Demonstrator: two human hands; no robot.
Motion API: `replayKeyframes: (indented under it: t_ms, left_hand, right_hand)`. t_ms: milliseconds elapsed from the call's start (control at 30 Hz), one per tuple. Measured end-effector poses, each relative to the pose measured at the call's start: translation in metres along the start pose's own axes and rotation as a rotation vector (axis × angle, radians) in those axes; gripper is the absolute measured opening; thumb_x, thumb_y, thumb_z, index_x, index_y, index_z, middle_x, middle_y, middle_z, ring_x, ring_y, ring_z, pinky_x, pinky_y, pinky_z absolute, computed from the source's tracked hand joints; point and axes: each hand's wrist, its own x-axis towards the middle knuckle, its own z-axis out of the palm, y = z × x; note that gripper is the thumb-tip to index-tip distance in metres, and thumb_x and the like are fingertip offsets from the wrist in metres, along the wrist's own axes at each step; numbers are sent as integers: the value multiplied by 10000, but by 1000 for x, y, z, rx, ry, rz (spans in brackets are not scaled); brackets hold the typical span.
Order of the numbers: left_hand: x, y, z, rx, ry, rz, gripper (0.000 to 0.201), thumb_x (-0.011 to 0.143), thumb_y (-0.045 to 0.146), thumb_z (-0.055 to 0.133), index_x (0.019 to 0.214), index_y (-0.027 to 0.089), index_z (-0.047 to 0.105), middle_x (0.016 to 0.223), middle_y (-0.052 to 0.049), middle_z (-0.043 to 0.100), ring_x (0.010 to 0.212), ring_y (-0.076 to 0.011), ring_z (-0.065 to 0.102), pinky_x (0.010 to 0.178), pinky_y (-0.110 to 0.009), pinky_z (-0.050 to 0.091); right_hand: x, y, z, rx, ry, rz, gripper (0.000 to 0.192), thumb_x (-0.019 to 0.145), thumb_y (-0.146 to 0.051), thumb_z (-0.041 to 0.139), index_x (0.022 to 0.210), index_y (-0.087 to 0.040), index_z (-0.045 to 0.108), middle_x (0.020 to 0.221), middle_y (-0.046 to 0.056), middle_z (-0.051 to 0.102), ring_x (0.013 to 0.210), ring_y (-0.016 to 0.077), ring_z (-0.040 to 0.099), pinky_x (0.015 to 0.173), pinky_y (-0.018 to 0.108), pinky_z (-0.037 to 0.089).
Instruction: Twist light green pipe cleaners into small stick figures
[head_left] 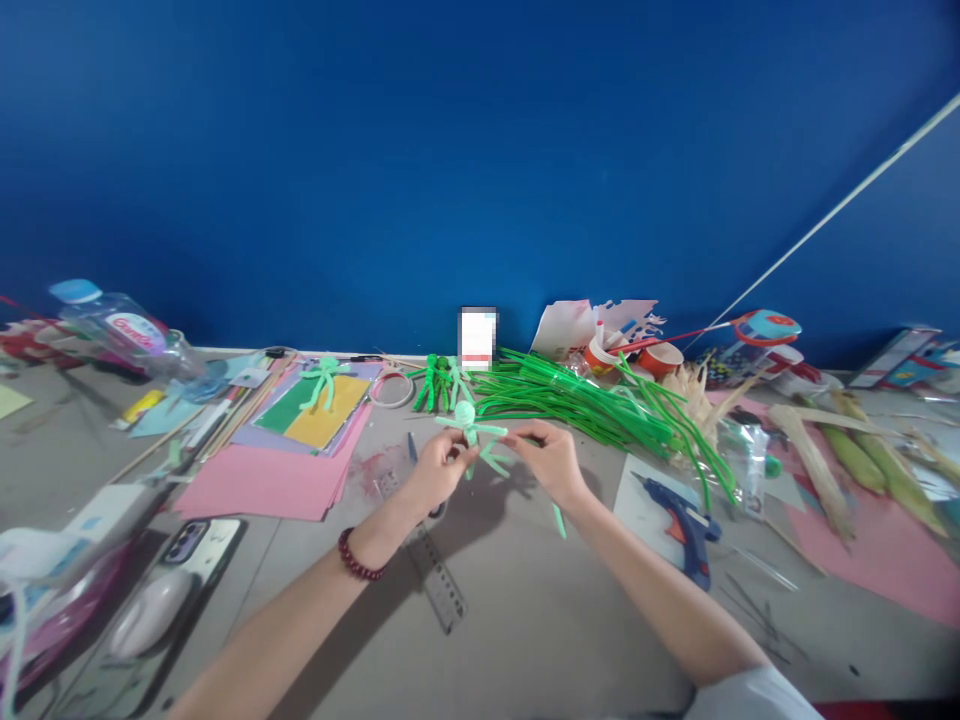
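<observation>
A pale green pipe-cleaner figure [466, 414] with a round coiled head is held above the table. My left hand [441, 468] is closed around its body, thumb and fingers pinched together. My right hand [551, 460] pinches the tip of the figure's outstretched arm on the right. The figure's legs hang between both hands, partly hidden by my left fingers. Below my right hand lies a short pale green pipe-cleaner piece [559, 521]. A clear ruler [436, 580] rests on the table under my left wrist.
Dark green pipe-cleaner figures [433, 383] stand by the wall, beside a bundle of green pipe cleaners [577, 400]. Another pale figure [322, 380] lies on coloured paper. A glue gun [686, 525] is at right; a phone [214, 545] and plastic bottle [124, 325] are at left.
</observation>
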Motion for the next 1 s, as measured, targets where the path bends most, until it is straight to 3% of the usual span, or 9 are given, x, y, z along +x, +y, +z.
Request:
replayKeyframes:
  t_ms: [200, 367, 433, 533, 633, 733, 867, 1000]
  left_hand:
    - [7, -20, 3, 35, 225, 91, 247, 690, 387, 659, 699, 168, 543, 660, 7, 533, 626, -133, 495, 584, -246, 365]
    - [4, -14, 3, 43, 337, 106, 234, 727, 388, 635, 720, 176, 537, 647, 12, 549, 619, -128, 496, 600, -246, 375]
    - [3, -8, 3, -30, 313, 97, 227, 724, 378, 645, 719, 177, 539, 623, 20, 548, 591, -117, 493, 577, -234, 371]
    - [5, -2, -1, -188, 182, 67, 212, 713, 358, 665, 717, 166, 576, 619, 15, 569, 570, -107, 504, 560, -226, 382]
    - [8, 1, -6, -365, 38, -17, 188, 704, 329, 670, 698, 150, 612, 632, -2, 599, 577, -119, 547, 596, -245, 429]
    - [10, 0, -9, -473, -31, -102, 176, 685, 312, 687, 690, 148, 624, 639, -1, 606, 593, -128, 572, 607, -255, 452]
    - [7, -1, -9, -364, -5, -135, 197, 641, 306, 743, 714, 146, 656, 650, 6, 586, 602, -109, 543, 599, -236, 443]
    - [4, 2, -7, -137, 47, -152, 222, 635, 372, 749, 669, 165, 676, 663, -13, 617, 681, -151, 565, 628, -249, 434]
  right_hand:
    - [-13, -6, 6, -16, -43, 58, 252, 660, -413, 703, 647, -162, 712, 638, 45, 663, 596, 164, 558, 549, 268, 419]
    - [-27, -2, 18, -3, -136, -23, 185, 719, -341, 649, 722, -180, 740, 689, 46, 689, 629, 171, 594, 585, 270, 449]
    - [-29, -1, 20, -15, -138, -49, 183, 731, -330, 635, 734, -181, 740, 688, 48, 689, 632, 174, 600, 589, 271, 454]
    - [-25, 0, 16, -15, -86, -31, 212, 749, -356, 618, 754, -176, 729, 720, 58, 689, 648, 178, 601, 585, 272, 450]
    - [-17, -1, 9, 19, -28, 29, 244, 750, -389, 612, 786, -171, 716, 756, 62, 689, 671, 180, 600, 587, 271, 447]
    - [-11, -3, 4, 44, -10, 56, 274, 735, -417, 618, 787, -163, 705, 751, 60, 681, 680, 177, 596, 586, 265, 440]
    - [-10, -7, 3, 49, -18, 86, 306, 719, -440, 622, 793, -153, 695, 745, 62, 672, 673, 174, 586, 557, 254, 420]
    - [-11, -8, 4, 64, -15, 94, 313, 710, -454, 631, 782, -154, 688, 746, 61, 672, 671, 171, 580, 564, 255, 425]
